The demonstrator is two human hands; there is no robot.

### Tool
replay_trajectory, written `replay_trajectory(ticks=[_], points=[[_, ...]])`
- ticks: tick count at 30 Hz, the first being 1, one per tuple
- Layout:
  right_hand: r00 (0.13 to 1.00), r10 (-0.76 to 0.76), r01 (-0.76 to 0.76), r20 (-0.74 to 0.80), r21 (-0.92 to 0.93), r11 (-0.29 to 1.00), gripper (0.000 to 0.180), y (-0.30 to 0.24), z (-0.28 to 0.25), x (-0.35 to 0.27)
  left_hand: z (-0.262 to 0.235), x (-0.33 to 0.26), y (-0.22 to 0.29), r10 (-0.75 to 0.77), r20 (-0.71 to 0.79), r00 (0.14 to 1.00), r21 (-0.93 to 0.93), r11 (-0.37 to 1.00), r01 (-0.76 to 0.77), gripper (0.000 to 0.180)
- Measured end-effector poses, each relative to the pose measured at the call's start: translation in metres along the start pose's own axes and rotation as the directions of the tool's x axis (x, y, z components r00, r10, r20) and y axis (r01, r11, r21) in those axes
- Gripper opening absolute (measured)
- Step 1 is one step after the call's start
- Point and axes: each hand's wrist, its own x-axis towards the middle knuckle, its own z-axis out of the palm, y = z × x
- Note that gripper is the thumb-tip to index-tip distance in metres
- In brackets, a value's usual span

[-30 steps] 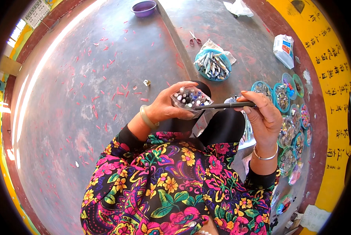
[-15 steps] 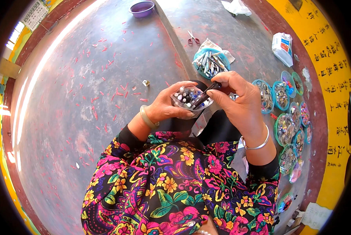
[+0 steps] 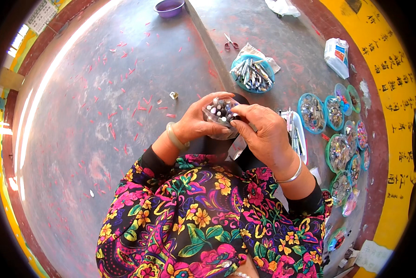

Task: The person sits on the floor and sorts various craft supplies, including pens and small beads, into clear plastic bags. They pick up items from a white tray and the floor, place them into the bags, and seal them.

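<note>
My left hand (image 3: 194, 119) wraps round a small clear plastic container (image 3: 221, 134) and holds it up over my lap. Packed upright in it are several pens (image 3: 222, 110), with white, black and blue ends showing. My right hand (image 3: 263, 129) is at the container's right side, thumb and forefinger bent together against the pens there. What is between those fingertips is hidden. To the right of that hand, a white tray (image 3: 303, 147) holds long thin pens and is partly covered by my forearm. Beyond the container stands a blue basket (image 3: 272, 88) full of pens.
Scissors (image 3: 231, 42) lie on the floor past the basket. Several round baskets (image 3: 300, 113) of small items cluster at the right, below a white plastic package (image 3: 336, 58). Far off are a purple basin (image 3: 169, 15) and a white bag (image 3: 282, 7). Red scraps (image 3: 113, 132) litter the floor at left.
My right hand has come down and in to the container; the black pen it held above the rim no longer shows. The white tray at the right has come into view.
</note>
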Motion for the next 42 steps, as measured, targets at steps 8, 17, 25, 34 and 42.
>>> replay_trajectory(ticks=[8, 17, 25, 34, 42], points=[[0.997, -0.077, 0.076, -0.004, -0.052, 0.996, 0.014, 0.008, 0.002, -0.008, 0.0, -0.001, -0.002, -0.005, -0.016, 1.0, -0.014, 1.0, 0.005, 0.078], [0.993, -0.109, 0.118, 0.056, -0.207, 0.971, 0.019, 0.001, 0.005, -0.017, 0.0, -0.001, -0.002, 0.003, -0.044, 0.999, 0.024, 1.0, -0.001, 0.081], [0.996, -0.08, 0.085, 0.038, -0.166, 0.982, 0.022, 0.01, 0.002, -0.022, 0.008, 0.003, 0.0, 0.057, -0.074, 0.996, 0.147, 0.988, -0.045, 0.08], [0.732, 0.472, -0.363, -0.491, 0.305, 0.881, 0.022, 0.086, -0.086, -0.071, 0.004, 0.001, -0.004, 0.066, -0.083, 0.994, 0.061, 0.996, -0.061, 0.079], [0.258, 0.897, -0.852, -0.359, 0.354, 0.387, 0.025, 0.234, -0.09, -0.289, 0.004, 0.005, -0.004, 0.058, -0.162, 0.985, 0.019, 0.998, -0.055, 0.073]])
